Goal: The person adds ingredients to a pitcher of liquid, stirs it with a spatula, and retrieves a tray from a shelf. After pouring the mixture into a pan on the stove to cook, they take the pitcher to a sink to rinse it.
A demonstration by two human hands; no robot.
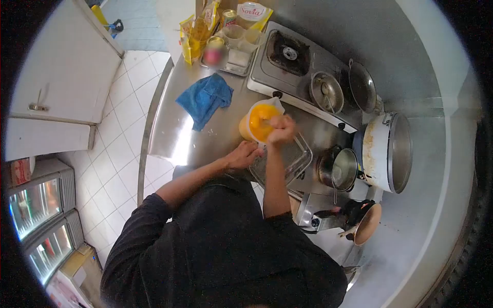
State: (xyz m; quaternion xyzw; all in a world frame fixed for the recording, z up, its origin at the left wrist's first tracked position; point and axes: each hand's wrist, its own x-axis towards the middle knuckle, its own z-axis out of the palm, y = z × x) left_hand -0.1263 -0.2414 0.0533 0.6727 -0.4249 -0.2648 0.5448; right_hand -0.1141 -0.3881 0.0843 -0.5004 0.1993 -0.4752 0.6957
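A pale measuring jug (244, 131) with a pouring lip stands tilted toward me on the steel counter, holding bright orange-yellow liquid (260, 121). My left hand (244, 155) is closed at the jug's near side, where its handle seems to be. Over the rim, my right hand (282, 129) is closed around a utensil whose end dips into the liquid; blur hides its kind. Beneath my right forearm lies a rectangular clear glass dish (306, 149). A crumpled blue cloth (206, 98) rests on the counter left of the jug.
Behind the jug stands a gas stove (262, 77) with a small pan (327, 91). A tray of containers (238, 60) and yellow pouches (192, 41) sit at the back left. A large white pot (376, 149), a saucepan (344, 169) and a frying pan (367, 224) are at right.
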